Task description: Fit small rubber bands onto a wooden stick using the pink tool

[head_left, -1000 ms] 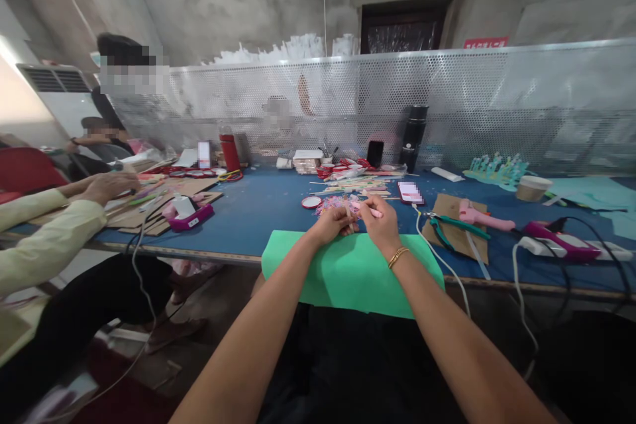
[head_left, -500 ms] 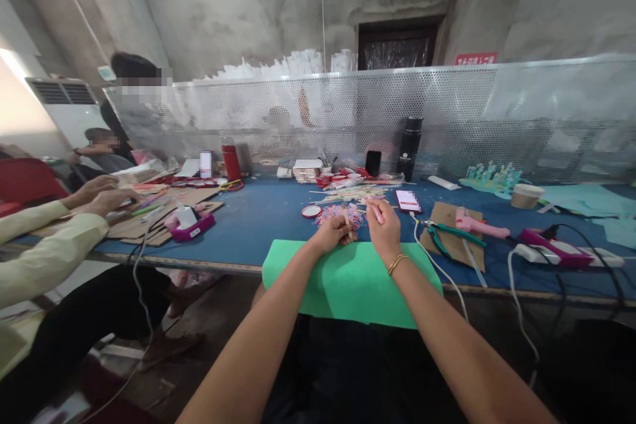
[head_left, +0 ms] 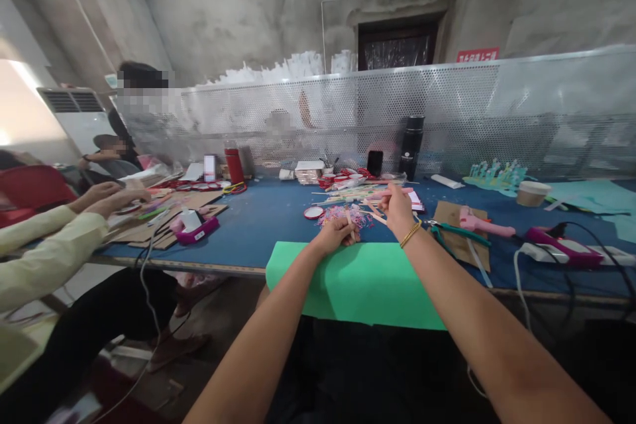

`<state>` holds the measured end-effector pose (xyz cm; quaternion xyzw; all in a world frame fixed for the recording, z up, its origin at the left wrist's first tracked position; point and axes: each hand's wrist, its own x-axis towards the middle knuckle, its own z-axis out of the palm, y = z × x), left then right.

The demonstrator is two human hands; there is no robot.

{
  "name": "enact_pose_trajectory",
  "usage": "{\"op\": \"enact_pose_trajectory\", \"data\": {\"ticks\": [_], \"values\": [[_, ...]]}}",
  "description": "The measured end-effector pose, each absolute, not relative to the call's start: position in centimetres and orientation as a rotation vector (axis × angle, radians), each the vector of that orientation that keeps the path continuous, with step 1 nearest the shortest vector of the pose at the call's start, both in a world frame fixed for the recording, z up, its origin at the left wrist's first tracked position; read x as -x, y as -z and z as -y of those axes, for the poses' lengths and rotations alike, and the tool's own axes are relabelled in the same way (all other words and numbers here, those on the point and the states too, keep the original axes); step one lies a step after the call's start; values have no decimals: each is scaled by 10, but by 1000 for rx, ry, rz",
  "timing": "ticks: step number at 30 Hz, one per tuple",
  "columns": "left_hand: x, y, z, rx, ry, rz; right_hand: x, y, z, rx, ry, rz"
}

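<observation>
My left hand is closed, its fingers pinching a thin pale strip that stands up from them. It rests by the near edge of a pile of small pink and purple strips. To its right, my right hand, with a gold bracelet above the wrist, is raised and closed around a slim pink stick-like tool, whose exact kind I cannot make out. Pale thin ends also show by these fingers, blurred. Under both wrists lies a green sheet, hanging over the table's front edge.
Past my hands lie a round red-rimmed lid, pale sticks and a phone. Right are teal pliers, a pink glue gun and a purple power strip. A co-worker's hands work at left.
My right hand has moved right and slightly up, away from my left hand, with the pink tool in it. My left hand stays nearly in place.
</observation>
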<state>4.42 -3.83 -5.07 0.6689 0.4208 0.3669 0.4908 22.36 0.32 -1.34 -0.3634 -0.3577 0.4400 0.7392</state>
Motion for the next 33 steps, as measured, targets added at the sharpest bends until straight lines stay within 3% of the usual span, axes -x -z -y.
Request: {"op": "enact_pose_trajectory", "data": {"ticks": [3, 10, 23, 33], "values": [[-43, 50, 39, -1631, -887, -1020, -222, 21, -11, 839, -1075, 596], [-44, 52, 37, -1644, -864, -995, -225, 37, -8, 857, -816, 701], [-45, 54, 35, -1681, -881, -985, -218, 34, 5, 806, -841, 845], [-46, 58, 32, -1654, -879, -980, -205, 33, 26, 721, -880, 1276]]}}
